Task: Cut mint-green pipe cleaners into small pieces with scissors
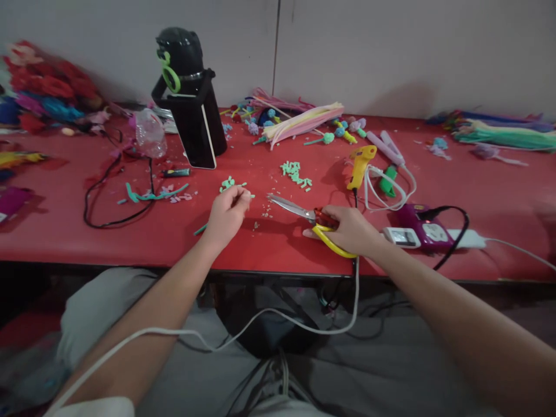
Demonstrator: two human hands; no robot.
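Observation:
My left hand is pinched around a green pipe cleaner, whose short tip sticks out past the fingertips. A darker green strip shows beside the wrist; whether it belongs to the same piece I cannot tell. In my right hand are scissors with red and yellow handles, their blades pointing left toward the pinched tip and apart from it. Short green cut pieces lie in a pile beyond the blades. Another small pile sits just behind my left hand.
A black bottle with a phone against it stands at the back. On the right are a yellow glue gun, a purple power strip and looping cords. Pipe cleaner bundles lie along the wall. A white cable crosses my lap.

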